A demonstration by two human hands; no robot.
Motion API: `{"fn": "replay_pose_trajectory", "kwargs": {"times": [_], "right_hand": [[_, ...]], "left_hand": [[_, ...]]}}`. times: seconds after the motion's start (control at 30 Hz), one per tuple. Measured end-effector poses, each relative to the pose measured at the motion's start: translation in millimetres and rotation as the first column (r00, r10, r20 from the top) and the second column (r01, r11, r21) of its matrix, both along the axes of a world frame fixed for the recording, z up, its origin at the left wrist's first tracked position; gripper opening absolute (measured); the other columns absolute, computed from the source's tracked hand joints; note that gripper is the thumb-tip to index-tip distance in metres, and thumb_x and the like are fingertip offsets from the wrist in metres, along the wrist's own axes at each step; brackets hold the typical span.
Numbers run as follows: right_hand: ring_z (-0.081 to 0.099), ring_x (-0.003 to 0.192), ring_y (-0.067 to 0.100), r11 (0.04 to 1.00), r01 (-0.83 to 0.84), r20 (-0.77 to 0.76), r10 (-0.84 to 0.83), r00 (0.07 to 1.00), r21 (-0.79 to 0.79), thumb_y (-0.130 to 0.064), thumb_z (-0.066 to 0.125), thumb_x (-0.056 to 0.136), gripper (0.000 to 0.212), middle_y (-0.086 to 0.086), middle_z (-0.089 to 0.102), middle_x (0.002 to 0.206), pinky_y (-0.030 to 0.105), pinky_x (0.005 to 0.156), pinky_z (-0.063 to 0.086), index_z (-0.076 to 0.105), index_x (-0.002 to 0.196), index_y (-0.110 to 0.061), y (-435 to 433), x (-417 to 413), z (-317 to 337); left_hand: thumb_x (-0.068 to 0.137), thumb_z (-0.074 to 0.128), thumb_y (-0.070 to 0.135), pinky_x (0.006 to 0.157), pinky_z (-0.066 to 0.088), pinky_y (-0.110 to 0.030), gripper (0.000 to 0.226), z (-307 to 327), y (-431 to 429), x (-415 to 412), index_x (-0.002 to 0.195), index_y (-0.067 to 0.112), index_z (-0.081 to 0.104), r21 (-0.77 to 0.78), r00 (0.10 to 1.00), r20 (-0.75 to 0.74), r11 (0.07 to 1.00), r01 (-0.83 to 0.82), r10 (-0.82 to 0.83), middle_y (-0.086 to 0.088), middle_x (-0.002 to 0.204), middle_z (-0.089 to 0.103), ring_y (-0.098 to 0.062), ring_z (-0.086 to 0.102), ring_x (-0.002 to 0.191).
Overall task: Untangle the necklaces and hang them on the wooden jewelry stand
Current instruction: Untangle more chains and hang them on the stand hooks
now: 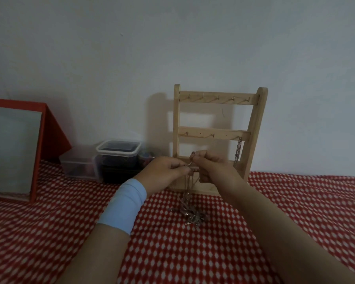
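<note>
Step in hand, as I read it: freeing one strand from the knot before hanging it.

Both hands are pinching the same thin silver chain (190, 165). The left hand (168, 171), the one with the pale blue wristband, grips it at thumb and fingertip. The right hand (211, 167) holds it slightly higher, with its other fingers curled in. The hands almost touch. The frame is dim and soft, so I can't tell whether a clasp or plain links sit in the pinch.

To do it well:
- Keep tension low, since pulling hard would likely cinch the knot.
- Work the free end back through the loops and let the rest hang slack.
- Once it's clear, lift it by one point and drop the loop over a free hook.

Positions:
- The chain drops from the pinch to the tangled heap of silver necklaces (190, 216), which lies on the red white-dotted cloth (295, 212) directly below and just in front of the hands.
- The pale wooden ladder-style jewelry stand (252, 128) stands upright against the wall right behind the hands. Its bottom rail is hidden by them.
- One silver chain (238, 148) already hangs from the right-end hook of the middle rail, just right of the right hand.
- The top rail hooks (217, 97) are bare.
</note>
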State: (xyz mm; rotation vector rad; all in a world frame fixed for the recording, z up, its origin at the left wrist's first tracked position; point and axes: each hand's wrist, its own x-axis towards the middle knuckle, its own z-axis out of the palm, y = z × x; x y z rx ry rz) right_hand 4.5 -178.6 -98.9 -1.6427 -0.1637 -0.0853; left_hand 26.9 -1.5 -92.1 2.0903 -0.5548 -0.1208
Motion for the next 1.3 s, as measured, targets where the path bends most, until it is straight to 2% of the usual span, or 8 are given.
{"fn": "replay_pose_trajectory", "kwargs": {"times": [0.17,0.3,0.47,0.6,0.77,0.93,1.2,1.3], "right_hand": [[0.056,0.063,0.002,0.98,0.075,0.108,-0.056,0.993,-0.182,-0.016,0.066,0.097,0.016,-0.01,0.064,0.066,0.016,0.067,0.046,0.076,0.085,-0.011,-3,0,4],[0.055,0.065,0.023,0.999,0.031,-0.003,-0.031,1.0,-0.026,-0.018,0.051,0.105,0.032,0.0,0.055,0.06,0.045,0.082,0.056,0.06,0.075,-0.013,4,1,3],[0.028,0.044,0.011,0.992,-0.082,-0.085,0.09,0.992,0.098,-0.022,0.048,0.107,0.027,-0.004,0.034,0.058,0.025,0.042,0.035,0.051,0.081,-0.018,3,-1,6],[0.037,0.041,0.008,0.974,-0.084,-0.005,0.085,0.996,-0.209,-0.021,0.064,0.1,0.017,-0.004,0.051,0.056,0.02,0.038,0.03,0.067,0.086,-0.012,-5,-5,13],[0.06,0.052,0.0,0.702,0.01,0.052,0.038,0.998,-0.712,-0.032,0.075,0.091,0.013,-0.006,0.068,0.06,0.021,0.06,0.052,0.074,0.082,-0.022,-22,-1,16],[0.057,0.056,0.008,0.529,0.146,0.077,-0.15,0.986,-0.836,-0.049,0.063,0.095,0.033,-0.006,0.064,0.062,0.026,0.057,0.044,0.078,0.082,-0.023,-34,3,17],[0.059,0.083,0.009,0.189,-0.14,-0.169,-0.146,0.975,-0.972,-0.058,0.063,0.092,0.037,-0.001,0.07,0.104,0.029,0.08,0.049,0.061,0.089,-0.021,-36,1,11],[0.062,0.064,0.006,0.117,-0.293,-0.308,-0.137,0.941,-0.949,-0.055,0.073,0.085,0.039,-0.007,0.069,0.076,0.023,0.066,0.05,0.066,0.072,-0.018,-36,1,7]], "left_hand": [[0.097,0.055,0.032,0.066,0.04,-0.014,0.034,10,13,0,0.066,0.027,0.069,-0.022,0.999,-0.02,0.999,-0.042,0.042,0.019,0.066,0.066,0.002,0.059,0.072],[0.1,0.049,0.033,0.088,0.049,-0.025,0.044,8,15,-2,0.06,0.026,0.068,-0.183,0.991,-0.124,0.983,0.03,-0.054,0.011,0.073,0.068,-0.005,0.064,0.081],[0.102,0.045,0.026,0.077,0.051,-0.032,0.035,5,22,2,0.075,0.014,0.062,-0.307,0.976,-0.176,0.949,0.07,-0.129,0.002,0.068,0.059,-0.014,0.056,0.071],[0.102,0.044,0.03,0.06,0.037,-0.026,0.039,11,30,1,0.073,0.019,0.067,-0.192,0.993,-0.113,0.981,-0.04,0.018,0.009,0.055,0.045,-0.006,0.042,0.052],[0.1,0.048,0.033,0.059,0.038,-0.027,0.033,20,47,6,0.076,0.019,0.066,-0.127,0.972,0.056,0.967,-0.219,0.227,0.008,0.057,0.049,-0.01,0.045,0.056],[0.102,0.044,0.029,0.044,0.041,-0.02,0.03,22,62,5,0.087,0.015,0.066,-0.098,0.963,0.088,0.964,-0.246,0.255,0.008,0.063,0.063,-0.011,0.052,0.054],[0.102,0.041,0.029,0.054,0.039,-0.025,0.027,10,53,8,0.084,0.02,0.059,0.176,0.981,-0.082,0.971,-0.159,0.175,-0.001,0.087,0.077,-0.021,0.053,0.067],[0.101,0.045,0.031,0.071,0.049,-0.031,0.025,6,44,6,0.086,0.021,0.062,0.247,0.986,-0.077,0.96,-0.128,0.151,0.001,0.087,0.076,-0.019,0.064,0.076]]}}
